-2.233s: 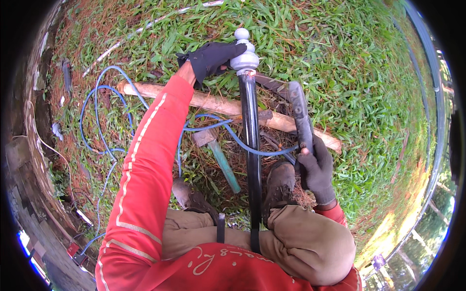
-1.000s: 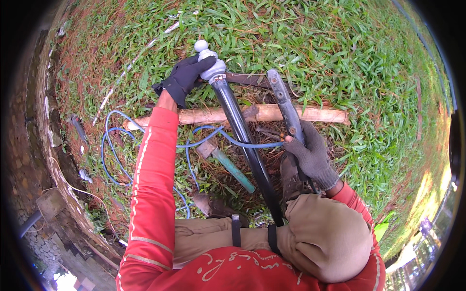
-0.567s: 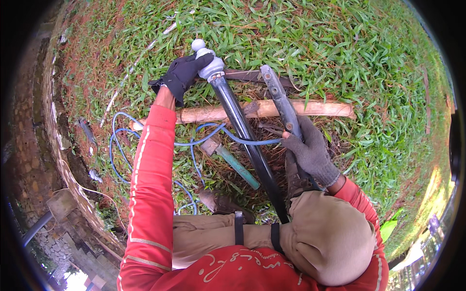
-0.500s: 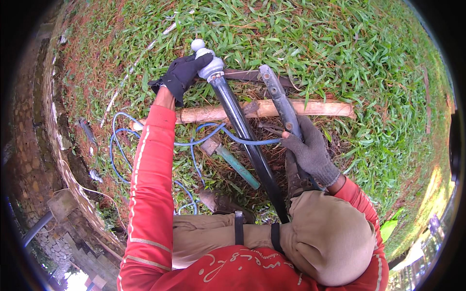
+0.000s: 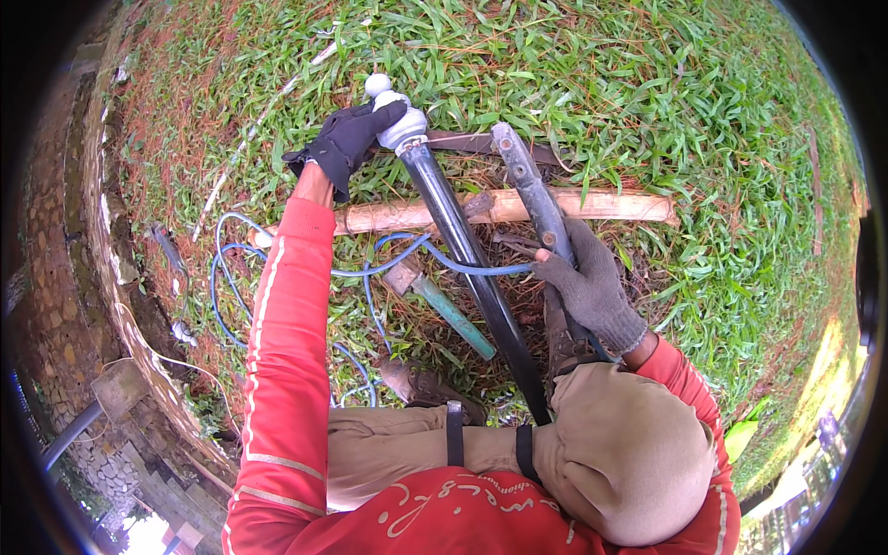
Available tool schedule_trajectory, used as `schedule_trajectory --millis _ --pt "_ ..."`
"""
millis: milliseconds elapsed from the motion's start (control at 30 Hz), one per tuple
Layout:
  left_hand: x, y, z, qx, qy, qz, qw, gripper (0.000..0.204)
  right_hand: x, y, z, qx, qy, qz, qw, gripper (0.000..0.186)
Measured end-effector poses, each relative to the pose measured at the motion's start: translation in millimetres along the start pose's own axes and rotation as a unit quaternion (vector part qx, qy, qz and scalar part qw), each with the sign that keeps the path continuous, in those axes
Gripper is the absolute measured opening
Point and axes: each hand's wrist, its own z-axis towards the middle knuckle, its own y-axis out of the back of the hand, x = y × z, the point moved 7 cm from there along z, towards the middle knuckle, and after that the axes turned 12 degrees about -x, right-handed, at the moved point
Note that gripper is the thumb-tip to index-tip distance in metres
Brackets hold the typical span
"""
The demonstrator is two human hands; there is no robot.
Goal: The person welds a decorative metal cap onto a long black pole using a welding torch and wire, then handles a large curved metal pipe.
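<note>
- Left hand (image 5: 347, 143): in a black glove, closed around the gray knob (image 5: 404, 129) with the thumb over its top; the other fingers are partly hidden.
- The knob sits on the far end of the black post (image 5: 502, 328) and has 1 small ball at its tip.
- The post lies at a slant, from the knob at far left to the trousers (image 5: 638, 453) at near right, where its near end is hidden.
- Right hand (image 5: 597, 291): in a gray knit glove, gripping the near part of a gray bar (image 5: 533, 190) with round marks on it. The bar points to the far side, right of the post and apart from it.
- A blue cord (image 5: 504, 271) crosses over the post and reaches the right hand; whether it joins the bar, I cannot tell. More loops lie at left.
- A pale wooden pole (image 5: 601, 205) runs left to right, passing beneath the post and the bar.
- A hammer (image 5: 451, 317) with a green handle lies just left of the post, its head toward far left.
- A dark flat strip (image 5: 462, 142) lies on the grass (image 5: 703, 120), right of the knob.
</note>
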Motion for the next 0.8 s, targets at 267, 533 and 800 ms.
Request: schedule_trajectory --millis 267,533,800 --pt "14 15 10 -0.002 -0.004 0.003 1.0 0.049 8 -6 -2 0.014 -0.044 0.03 0.998 0.045" --pt "9 11 8 -0.01 0.003 0.05 0.999 0.054 -2 -4 5 -0.01 0.052 0.01 0.999 0.046" --pt "10 7 3 0.018 0.004 0.052 0.998 0.052 18 4 -5 0.091 -0.203 0.222 0.949 0.024"
